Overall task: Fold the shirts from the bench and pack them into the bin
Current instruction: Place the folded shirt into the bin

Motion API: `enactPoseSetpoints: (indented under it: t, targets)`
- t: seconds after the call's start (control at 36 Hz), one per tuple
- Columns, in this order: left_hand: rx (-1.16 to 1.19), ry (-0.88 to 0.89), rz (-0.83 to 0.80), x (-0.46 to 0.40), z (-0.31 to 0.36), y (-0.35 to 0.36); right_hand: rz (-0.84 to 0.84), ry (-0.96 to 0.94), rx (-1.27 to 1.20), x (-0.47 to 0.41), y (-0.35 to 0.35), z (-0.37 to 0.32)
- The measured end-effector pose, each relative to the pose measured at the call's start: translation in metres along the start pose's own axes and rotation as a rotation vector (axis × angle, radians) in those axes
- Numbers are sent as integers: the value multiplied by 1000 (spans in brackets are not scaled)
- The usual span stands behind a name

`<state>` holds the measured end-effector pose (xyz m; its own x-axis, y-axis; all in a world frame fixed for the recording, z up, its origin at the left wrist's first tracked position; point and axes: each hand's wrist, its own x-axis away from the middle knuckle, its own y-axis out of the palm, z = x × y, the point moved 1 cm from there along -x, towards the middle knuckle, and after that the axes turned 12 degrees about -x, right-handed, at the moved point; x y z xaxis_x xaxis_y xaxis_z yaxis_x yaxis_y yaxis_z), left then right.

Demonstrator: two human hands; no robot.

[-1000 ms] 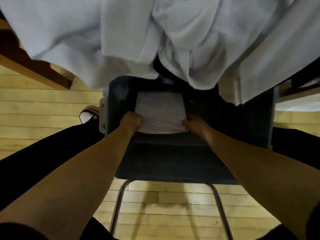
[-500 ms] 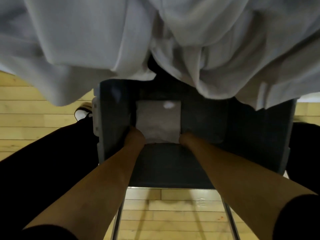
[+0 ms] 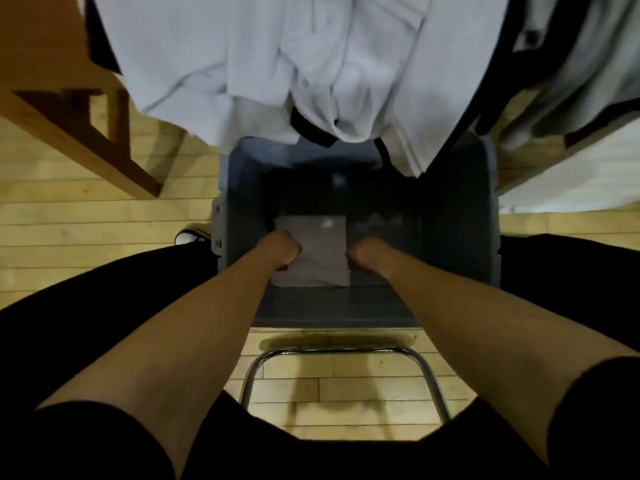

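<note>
Only one view here: head cam, wide-angle, pointing steeply down from above my forearms. I'm looking straight into the bin point(image 3: 460, 237), close in, floor point(image 3: 86, 216) around it, bench point(image 3: 69, 109) edge at the top-left. Strong barrel distortion at the frame edges.

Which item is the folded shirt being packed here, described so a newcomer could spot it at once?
Start at the dark grey bin in the middle of the view, below the pile of white shirts hanging off the bench. Deep inside it, between the left hand and right hand, lies the folded shirt. It alone is a flat, neat pale rectangle.
</note>
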<state>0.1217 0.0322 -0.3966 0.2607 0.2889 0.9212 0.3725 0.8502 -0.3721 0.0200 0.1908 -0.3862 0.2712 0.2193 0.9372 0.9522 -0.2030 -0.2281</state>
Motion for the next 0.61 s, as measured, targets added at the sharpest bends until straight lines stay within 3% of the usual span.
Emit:
enactPoseSetpoints:
  t: [0.33, 0.61]
  targets:
    - [-124, 282, 239, 140, 41, -25, 151, -252, 87, 114, -29, 2]
    - [-285, 549, 585, 221, 84, -56, 473, -692, 99, 205, -93, -12]
